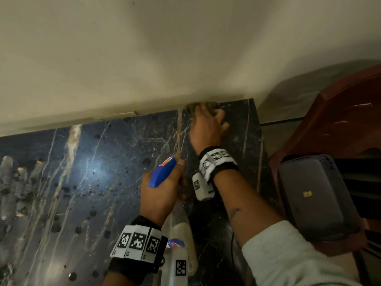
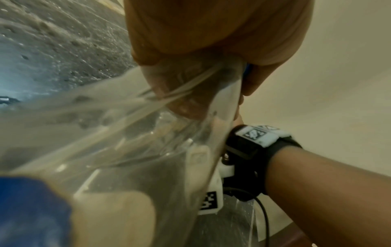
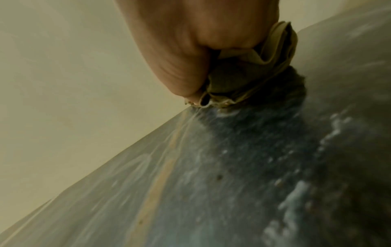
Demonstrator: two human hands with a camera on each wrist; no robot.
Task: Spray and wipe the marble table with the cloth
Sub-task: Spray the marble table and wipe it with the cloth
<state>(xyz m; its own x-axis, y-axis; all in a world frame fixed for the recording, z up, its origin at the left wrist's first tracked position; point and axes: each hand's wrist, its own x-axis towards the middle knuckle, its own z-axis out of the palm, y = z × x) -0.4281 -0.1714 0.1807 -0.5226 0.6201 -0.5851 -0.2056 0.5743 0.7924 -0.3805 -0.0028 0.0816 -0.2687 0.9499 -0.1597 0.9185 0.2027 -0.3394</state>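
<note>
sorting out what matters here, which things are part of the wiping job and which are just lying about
Part of the job:
- cloth, bunched in the right hand, at the table's far edge by the wall
- spray bottle, gripped by the left hand
- marble table, droplets on it

Just lying about:
- grey perforated box
- red-brown plastic chair under it

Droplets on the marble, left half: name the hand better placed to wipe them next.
Right, probably. The right hand already grips the cloth against the marble table at the wall edge; the left hand holds the spray bottle.
</note>
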